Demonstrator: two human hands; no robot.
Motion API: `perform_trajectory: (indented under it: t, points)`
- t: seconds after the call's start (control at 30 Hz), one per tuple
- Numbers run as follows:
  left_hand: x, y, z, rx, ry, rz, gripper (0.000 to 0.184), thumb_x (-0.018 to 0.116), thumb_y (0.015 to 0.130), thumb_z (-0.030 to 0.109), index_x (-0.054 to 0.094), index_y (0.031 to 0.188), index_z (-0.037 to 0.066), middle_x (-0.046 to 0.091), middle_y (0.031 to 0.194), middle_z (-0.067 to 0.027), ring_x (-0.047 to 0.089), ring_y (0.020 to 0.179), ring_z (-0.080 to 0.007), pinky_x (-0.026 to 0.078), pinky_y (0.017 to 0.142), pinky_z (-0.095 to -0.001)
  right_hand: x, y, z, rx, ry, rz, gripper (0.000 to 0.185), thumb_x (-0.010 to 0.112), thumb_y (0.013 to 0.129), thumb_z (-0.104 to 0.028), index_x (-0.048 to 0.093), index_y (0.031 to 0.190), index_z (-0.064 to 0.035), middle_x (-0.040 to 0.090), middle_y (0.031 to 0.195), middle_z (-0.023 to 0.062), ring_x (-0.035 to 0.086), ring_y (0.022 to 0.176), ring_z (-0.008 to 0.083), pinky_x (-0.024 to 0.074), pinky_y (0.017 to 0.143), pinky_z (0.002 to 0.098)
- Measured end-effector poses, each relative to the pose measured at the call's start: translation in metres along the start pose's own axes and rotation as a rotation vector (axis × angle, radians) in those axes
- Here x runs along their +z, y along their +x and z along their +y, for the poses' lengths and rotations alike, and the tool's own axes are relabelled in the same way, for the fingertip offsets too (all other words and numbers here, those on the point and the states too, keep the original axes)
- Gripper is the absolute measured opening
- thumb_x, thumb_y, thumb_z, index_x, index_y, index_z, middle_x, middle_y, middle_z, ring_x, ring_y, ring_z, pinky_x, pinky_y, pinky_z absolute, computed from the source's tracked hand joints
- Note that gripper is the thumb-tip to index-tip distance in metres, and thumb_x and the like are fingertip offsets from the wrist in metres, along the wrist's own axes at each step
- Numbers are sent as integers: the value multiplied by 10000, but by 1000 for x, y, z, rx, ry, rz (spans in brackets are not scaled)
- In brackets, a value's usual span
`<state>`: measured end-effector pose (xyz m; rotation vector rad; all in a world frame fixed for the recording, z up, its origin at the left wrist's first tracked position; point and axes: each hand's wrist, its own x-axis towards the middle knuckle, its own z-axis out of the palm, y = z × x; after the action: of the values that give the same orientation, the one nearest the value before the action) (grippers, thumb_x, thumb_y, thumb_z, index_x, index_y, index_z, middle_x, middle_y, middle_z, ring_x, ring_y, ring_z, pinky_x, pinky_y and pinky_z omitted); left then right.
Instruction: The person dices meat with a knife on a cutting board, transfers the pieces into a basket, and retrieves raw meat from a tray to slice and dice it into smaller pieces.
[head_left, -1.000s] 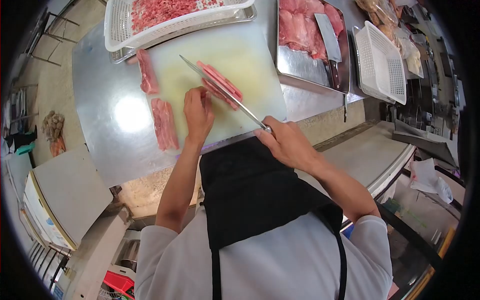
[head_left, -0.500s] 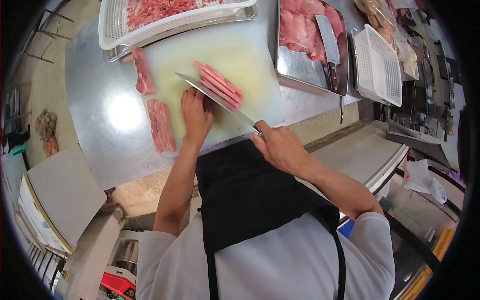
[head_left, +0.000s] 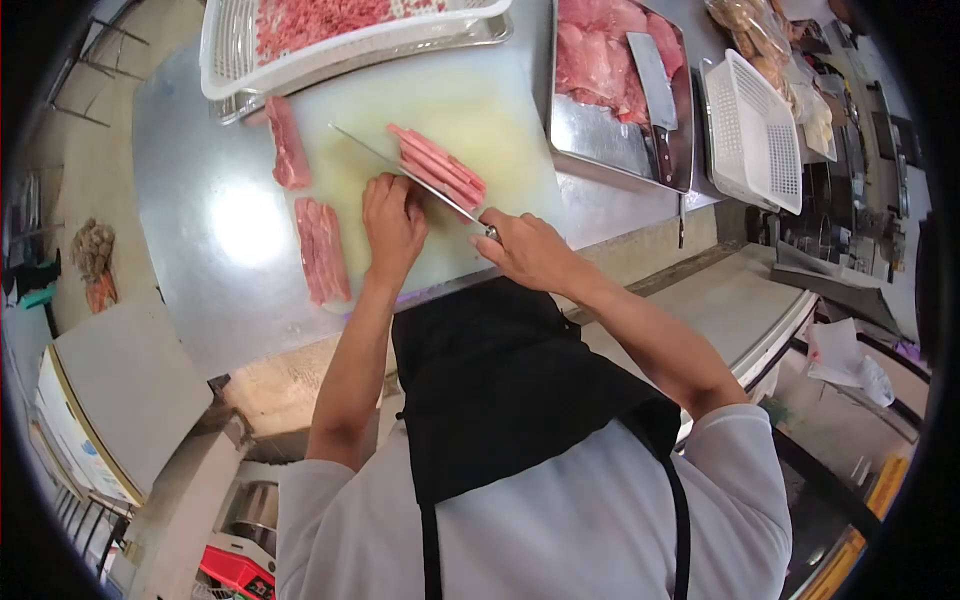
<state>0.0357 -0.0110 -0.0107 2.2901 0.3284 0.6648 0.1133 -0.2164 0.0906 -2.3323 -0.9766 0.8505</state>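
Grey sheet metal, smooth and bearing a white patch of glare, forms the table (head_left: 180, 200) left of both hands. Up and left of the left hand: white perforated plastic basket (head_left: 225, 78), long-sided, holding small ragged pink-red meat bits (head_left: 320, 22). Below it, an oblong raw pink meat slab (head_left: 287, 145); nearer the left forearm, apart from it, a second slab, pink meat streaked with pale fat (head_left: 322, 250). Left hand (head_left: 393, 225): fingers bent, tips down over the pale, yellow-tinged cutting board (head_left: 490, 95), just beside the blade; cannot tell if they pin anything. Long, tapering steel knife (head_left: 432, 190) slants between the hands. Along its far side, long squared pink meat strips (head_left: 445, 168) lie side by side. Right hand (head_left: 530, 250) clenched round the knife's handle. Beyond and right of that hand: shallow rectangular steel tray (head_left: 600, 128) with flat, moist pink meat slices (head_left: 600, 60) and a broad-bladed, brown-handled cleaver (head_left: 652, 80). Farther right, white lattice-walled plastic basket (head_left: 755, 130).
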Motion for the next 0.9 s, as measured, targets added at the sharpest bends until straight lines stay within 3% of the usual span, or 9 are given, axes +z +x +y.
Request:
perform_trajectory:
  t: [0.13,0.27,0.37,0.47,0.57,0.67,0.77,0.87,0.9]
  points:
    - [4,3,1,-12,37,-22,149,686,816,-22,611,939,14,581,913,-159,556,866,-362,445,780,-477,-40,-20,-13,75,192,-25,407,651,1015,-347,668,1159,34,680,775,270,689,789,461,518,727,517]
    - [1,9,-2,59,78,-53,161,707,832,-5,597,946,22,575,888,-146,561,837,-343,442,762,-470,-52,-43,-2,105,242,163,416,650,1019,-364,683,1140,32,668,733,251,693,739,434,514,690,488]
    - [-8,11,-1,-6,86,-152,304,694,816,4,606,1107,13,613,1044,-161,580,1041,-379,439,909,-485,-46,-42,24,135,229,268,434,655,1017,-382,676,1147,32,665,725,249,680,707,450,516,671,490]
    - [-33,41,29,427,188,-288,555,742,836,89,556,1353,11,585,1296,-190,514,1280,-411,395,1072,-516,-28,-45,50,178,248,256,494,656,1016,-424,657,1206,31,681,720,208,687,629,373,511,593,458]
    - [-32,57,37,600,380,-563,775,797,841,225,457,1509,26,505,1451,-207,410,1424,-420,314,1180,-530,-23,-53,54,267,541,163,545,646,1023,-453,628,1281,27,677,729,141,666,582,242,493,515,402]
    - [-11,63,20,649,485,-566,819,827,830,347,466,1489,22,546,1371,-184,476,1347,-388,359,1118,-526,-39,-52,62,383,672,-32,573,639,1028,-461,600,1338,19,660,758,99,628,576,156,477,473,349]
    - [11,49,21,382,452,-398,800,831,825,386,491,1446,14,572,1268,-158,526,1208,-368,403,1012,-514,-48,-52,63,388,648,-13,554,637,1031,-451,617,1309,27,658,750,124,626,563,158,488,490,348]
    - [19,31,37,-3,522,-335,726,805,861,400,521,1402,9,574,1228,-181,537,1140,-370,420,945,-509,-48,-55,49,358,577,46,560,623,1030,-478,636,1282,21,681,766,167,680,628,242,529,577,409]
    - [19,28,42,2,528,-289,706,806,862,398,531,1387,14,576,1199,-176,539,1118,-367,420,928,-504,-37,-52,50,301,543,88,559,618,1029,-484,643,1271,18,691,785,185,695,679,283,536,628,430]
